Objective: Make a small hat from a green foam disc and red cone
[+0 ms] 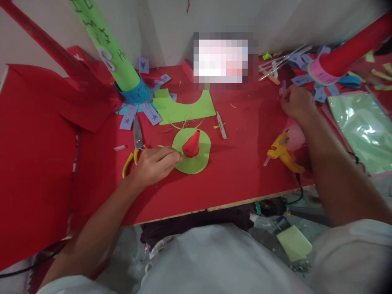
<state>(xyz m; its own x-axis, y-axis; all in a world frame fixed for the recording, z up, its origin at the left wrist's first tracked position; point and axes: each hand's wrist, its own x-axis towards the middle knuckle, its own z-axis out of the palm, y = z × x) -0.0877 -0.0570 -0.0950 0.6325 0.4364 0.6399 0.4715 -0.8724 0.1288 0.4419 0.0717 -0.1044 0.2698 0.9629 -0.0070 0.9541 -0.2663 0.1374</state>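
Note:
A round green paper disc (200,164) lies on the red-covered table with a small red paper cone (192,145) standing tilted at its centre. My left hand (157,163) is closed at the disc's left edge, fingertips pinched over the rim beside the cone. Close behind that hand are scissors with yellow handles (138,134). Over at the right, my right hand (298,102) is closed in a pinch near a small purplish piece (284,85); what the fingers hold is not clear. Nearer me than this hand lies a yellow glue gun (283,153), its nozzle pointing away from me.
A green paper tube (113,53) stands at back left, a red tube (352,45) at back right. A cut green sheet (186,112) and a white marker (221,125) lie beyond the disc. Plastic-wrapped green sheets (361,126) are far right. The table's front edge (190,210) is near me.

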